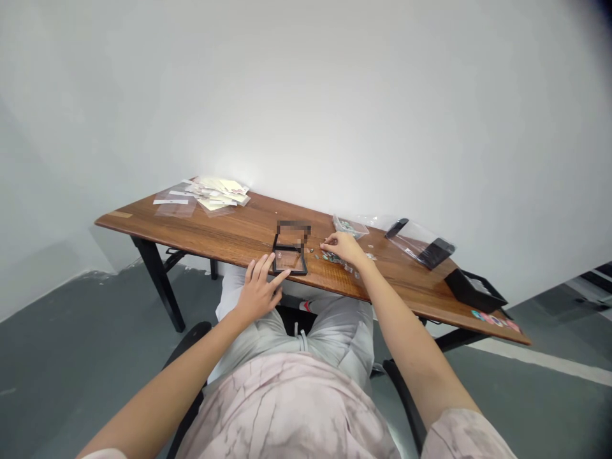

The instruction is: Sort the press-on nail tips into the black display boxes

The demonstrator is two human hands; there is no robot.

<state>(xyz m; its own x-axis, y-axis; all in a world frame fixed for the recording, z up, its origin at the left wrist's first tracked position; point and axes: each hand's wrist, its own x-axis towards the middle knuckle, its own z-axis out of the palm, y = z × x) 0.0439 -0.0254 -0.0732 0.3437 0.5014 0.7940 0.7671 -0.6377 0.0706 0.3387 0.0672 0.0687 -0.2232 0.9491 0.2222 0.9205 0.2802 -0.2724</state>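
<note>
Near the table's front edge lies a black hinged frame [290,272], folded open, with clear panes; its raised half is partly blurred out. A tiny pale piece [280,255] shows inside the lower half. My left hand [261,288] rests with fingers spread at the frame's left and front edges. To the right of the frame, my right hand [344,247] is over a scatter of small shiny pieces [335,258], thumb and fingertips pinched together. What the pinch holds is too small to make out.
Behind my right hand stands a clear plastic tub [351,226] of small pieces. Cream papers and clear sleeves [217,193] lie at the back left. Plastic bags with black items [436,253], a black box [473,290] and colourful round pieces [495,319] occupy the right of the wooden table [234,236].
</note>
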